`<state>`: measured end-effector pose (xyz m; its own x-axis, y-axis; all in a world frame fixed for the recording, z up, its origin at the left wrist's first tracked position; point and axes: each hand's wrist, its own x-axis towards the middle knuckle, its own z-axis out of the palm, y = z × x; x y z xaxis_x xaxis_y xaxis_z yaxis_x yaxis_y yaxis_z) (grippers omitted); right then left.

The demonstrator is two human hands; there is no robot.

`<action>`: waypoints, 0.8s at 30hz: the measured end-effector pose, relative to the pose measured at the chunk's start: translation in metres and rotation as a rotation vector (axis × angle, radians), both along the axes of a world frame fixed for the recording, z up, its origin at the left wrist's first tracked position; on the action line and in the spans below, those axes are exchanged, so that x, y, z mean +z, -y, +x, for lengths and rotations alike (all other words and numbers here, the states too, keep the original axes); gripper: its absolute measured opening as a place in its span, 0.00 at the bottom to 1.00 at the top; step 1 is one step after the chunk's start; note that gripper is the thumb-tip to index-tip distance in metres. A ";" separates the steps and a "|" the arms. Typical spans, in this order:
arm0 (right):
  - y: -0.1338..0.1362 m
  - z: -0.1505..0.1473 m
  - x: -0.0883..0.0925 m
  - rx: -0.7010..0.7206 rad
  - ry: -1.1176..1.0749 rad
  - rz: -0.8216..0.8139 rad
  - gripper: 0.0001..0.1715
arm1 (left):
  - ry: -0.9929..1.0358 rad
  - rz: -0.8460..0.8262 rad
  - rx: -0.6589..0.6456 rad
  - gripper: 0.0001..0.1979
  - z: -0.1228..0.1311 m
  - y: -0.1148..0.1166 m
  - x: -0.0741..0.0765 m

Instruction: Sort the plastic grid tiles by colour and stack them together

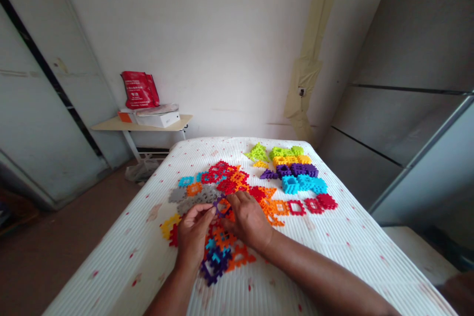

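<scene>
A purple interlocking plastic tile [217,209] with a notched edge sits between my hands, above the mixed heap. My left hand [195,224] pinches its left edge between thumb and fingers. My right hand [249,216] is closed at its right side, the fingertips curled over and partly hidden. Beneath and around the hands lie loose tiles: orange ones [240,256], a dark purple one with light blue [214,266], grey ones [198,201], red ones [218,172] and a yellow one [169,224].
Right of the heap, tiles stand in rows by colour: green [285,152], yellow [292,160], purple [299,170] and light blue [305,183]. Orange and red tiles [313,205] form a nearer row. Beyond the covered table [148,256], a small desk [111,123] bears a red bag [138,90].
</scene>
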<state>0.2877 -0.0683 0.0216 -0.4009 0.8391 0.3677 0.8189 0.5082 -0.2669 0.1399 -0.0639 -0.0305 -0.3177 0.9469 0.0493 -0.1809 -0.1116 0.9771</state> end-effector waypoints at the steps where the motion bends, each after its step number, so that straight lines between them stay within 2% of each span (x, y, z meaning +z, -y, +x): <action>1: -0.003 0.003 0.002 -0.004 -0.003 0.003 0.17 | 0.006 -0.002 -0.011 0.18 0.000 0.000 -0.001; 3: -0.014 0.015 0.009 -0.053 -0.006 0.014 0.18 | 0.026 -0.002 -0.023 0.19 0.000 0.001 -0.001; 5: -0.031 0.038 0.019 -0.180 -0.007 0.032 0.21 | 0.042 -0.002 -0.021 0.19 -0.001 0.001 -0.001; 7: -0.051 0.067 0.028 -0.402 0.012 0.044 0.21 | 0.041 -0.007 -0.018 0.19 -0.001 0.001 -0.001; 9: -0.072 0.097 0.032 -0.645 0.057 -0.011 0.21 | 0.026 -0.013 -0.022 0.18 0.000 0.001 -0.001; 11: -0.087 0.122 0.032 -0.793 0.110 -0.093 0.20 | 0.010 -0.010 -0.028 0.17 0.000 0.001 -0.001; 15: -0.104 0.145 0.022 -0.839 0.187 -0.209 0.21 | -0.004 -0.012 -0.041 0.16 0.000 0.001 -0.001; 24: -0.117 0.149 0.006 -0.874 0.209 -0.286 0.23 | 0.003 -0.029 -0.034 0.16 -0.002 0.000 -0.005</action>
